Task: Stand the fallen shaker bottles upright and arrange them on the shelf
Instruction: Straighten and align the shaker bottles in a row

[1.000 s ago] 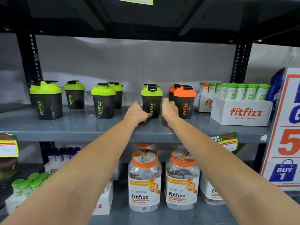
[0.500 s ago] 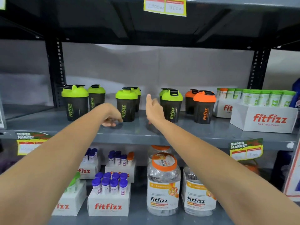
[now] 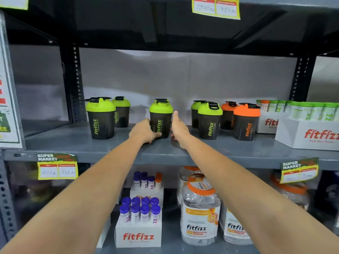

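Observation:
Several black Fitfizz shaker bottles stand upright on the grey shelf (image 3: 73,143). Two green-lidded ones (image 3: 100,118) (image 3: 122,112) are at the left, one green-lidded shaker (image 3: 161,116) is in the middle, and two more green ones (image 3: 209,121) (image 3: 196,112) stand right of it. Beyond them are two orange-lidded shakers (image 3: 245,123) (image 3: 227,116). My left hand (image 3: 145,132) is wrapped around the lower left side of the middle shaker. My right hand (image 3: 178,127) is flat with fingers straight, close against that shaker's right side. Whatever stands behind the middle shaker is hidden.
A white Fitfizz box (image 3: 308,132) full of green-capped tubes fills the shelf's right end. A black upright post (image 3: 73,79) bounds the left. The shelf below holds tube boxes (image 3: 139,233) and orange-lidded jars (image 3: 200,217). Price tags (image 3: 56,167) hang on the shelf edge.
Both hands left the green shaker further right and moved left. My left hand has closed on the middle shaker's base; my right hand stays flat beside it.

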`<control>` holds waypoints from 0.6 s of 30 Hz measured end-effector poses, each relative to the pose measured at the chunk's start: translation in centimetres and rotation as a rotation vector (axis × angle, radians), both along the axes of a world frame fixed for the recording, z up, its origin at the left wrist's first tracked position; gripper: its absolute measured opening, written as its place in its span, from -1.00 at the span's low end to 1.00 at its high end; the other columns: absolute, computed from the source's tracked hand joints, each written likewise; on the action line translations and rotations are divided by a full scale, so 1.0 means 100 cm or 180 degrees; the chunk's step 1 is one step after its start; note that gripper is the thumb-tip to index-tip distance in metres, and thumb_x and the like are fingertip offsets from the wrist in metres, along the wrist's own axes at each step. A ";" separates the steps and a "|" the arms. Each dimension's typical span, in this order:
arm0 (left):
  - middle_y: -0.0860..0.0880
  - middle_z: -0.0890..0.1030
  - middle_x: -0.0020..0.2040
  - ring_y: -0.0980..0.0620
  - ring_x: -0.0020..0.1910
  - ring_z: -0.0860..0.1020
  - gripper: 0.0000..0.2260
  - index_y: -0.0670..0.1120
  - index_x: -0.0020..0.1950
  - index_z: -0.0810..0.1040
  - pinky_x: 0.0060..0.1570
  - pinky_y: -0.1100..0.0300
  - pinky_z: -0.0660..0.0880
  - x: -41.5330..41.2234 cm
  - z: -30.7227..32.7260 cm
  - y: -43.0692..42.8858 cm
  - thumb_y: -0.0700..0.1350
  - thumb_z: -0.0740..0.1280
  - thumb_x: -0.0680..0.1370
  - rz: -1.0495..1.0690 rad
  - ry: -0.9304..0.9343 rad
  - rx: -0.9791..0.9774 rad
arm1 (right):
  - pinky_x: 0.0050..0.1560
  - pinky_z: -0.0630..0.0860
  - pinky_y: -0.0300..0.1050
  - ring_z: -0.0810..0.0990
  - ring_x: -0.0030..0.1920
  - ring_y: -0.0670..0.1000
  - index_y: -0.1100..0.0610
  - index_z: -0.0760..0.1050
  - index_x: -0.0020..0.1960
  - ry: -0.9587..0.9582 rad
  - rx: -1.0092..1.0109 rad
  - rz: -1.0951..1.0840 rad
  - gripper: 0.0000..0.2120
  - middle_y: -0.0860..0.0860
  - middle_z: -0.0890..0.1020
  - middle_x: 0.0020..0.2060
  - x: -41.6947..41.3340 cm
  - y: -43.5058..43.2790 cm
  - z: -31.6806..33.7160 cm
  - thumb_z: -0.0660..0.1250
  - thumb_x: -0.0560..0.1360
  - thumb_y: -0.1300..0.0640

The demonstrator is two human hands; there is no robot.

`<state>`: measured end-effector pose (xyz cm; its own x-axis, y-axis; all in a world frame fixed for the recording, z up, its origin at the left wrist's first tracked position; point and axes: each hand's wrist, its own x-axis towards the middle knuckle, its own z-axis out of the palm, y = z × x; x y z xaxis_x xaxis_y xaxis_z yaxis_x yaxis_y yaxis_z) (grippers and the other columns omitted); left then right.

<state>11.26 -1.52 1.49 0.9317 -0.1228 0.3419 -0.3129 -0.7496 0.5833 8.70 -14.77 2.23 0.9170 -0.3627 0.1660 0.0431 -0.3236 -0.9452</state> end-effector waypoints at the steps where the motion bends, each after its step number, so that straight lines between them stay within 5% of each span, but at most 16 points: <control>1: -0.05 0.67 -0.14 -0.05 -0.24 0.65 -0.56 -0.03 0.10 0.42 -0.03 -0.03 0.59 0.002 0.000 -0.001 0.14 0.48 0.38 0.0016 -0.0008 0.0014 | 0.39 0.37 0.18 0.44 0.36 0.23 0.09 0.33 0.47 0.0006 0.0016 -0.0017 -0.25 0.17 0.46 0.39 0.001 0.000 0.000 -0.19 0.54 -0.35; 7: -0.07 0.62 0.03 -0.15 -0.03 0.64 -0.51 -0.04 0.17 0.42 0.03 -0.07 0.57 0.011 0.001 -0.002 0.15 0.49 0.37 0.0029 0.0059 0.0010 | 0.11 0.30 0.00 0.44 0.38 0.22 0.05 0.32 0.48 0.0129 -0.0002 0.0010 -0.21 0.14 0.45 0.42 0.007 0.002 -0.001 -0.21 0.50 -0.39; 9: -0.08 0.63 0.05 -0.14 0.00 0.63 -0.49 -0.04 0.20 0.41 0.05 -0.04 0.55 0.009 0.001 -0.001 0.15 0.48 0.38 0.0039 0.0077 0.0033 | 0.18 0.35 0.03 0.46 0.36 0.23 0.06 0.35 0.47 0.0108 -0.0009 0.0022 -0.20 0.15 0.47 0.39 0.007 0.001 -0.003 -0.21 0.49 -0.40; 12: -0.09 0.59 0.06 -0.14 0.09 0.57 -0.40 -0.12 0.23 0.35 0.05 0.02 0.51 0.002 0.003 0.000 0.15 0.49 0.37 0.0092 0.0138 0.0279 | 0.14 0.51 0.01 0.62 0.06 0.19 0.22 0.54 0.16 -0.0089 -0.0051 -0.0027 -0.25 0.20 0.64 0.04 0.000 -0.001 -0.003 -0.16 0.55 -0.33; 15: -0.09 0.58 -0.18 -0.04 -0.25 0.58 -0.57 -0.19 0.07 0.41 -0.31 0.17 0.49 -0.010 0.011 0.004 0.02 0.50 0.42 -0.0154 0.0470 0.0203 | -0.31 0.47 -0.15 0.55 -0.37 0.10 0.22 0.47 -0.32 -0.0374 -0.0088 -0.0135 -0.45 0.15 0.58 -0.41 -0.004 -0.009 -0.005 -0.03 0.61 -0.09; 18: -0.08 0.52 -0.40 0.12 -0.62 0.42 -0.80 -0.20 -0.12 0.52 -0.59 0.32 0.37 -0.021 0.023 0.026 -0.08 0.44 0.50 -0.0489 0.0942 0.0062 | -0.16 0.52 -0.09 0.54 -0.37 0.13 0.17 0.39 -0.53 -0.0470 -0.0488 -0.0043 -0.49 0.13 0.55 -0.58 -0.008 -0.005 -0.010 -0.02 0.51 0.01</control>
<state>9.15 1.05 3.75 0.9603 -0.2734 0.0556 -0.2423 -0.7187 0.6518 7.91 -15.29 1.27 0.8738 -0.3351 0.3523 0.1721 -0.4646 -0.8687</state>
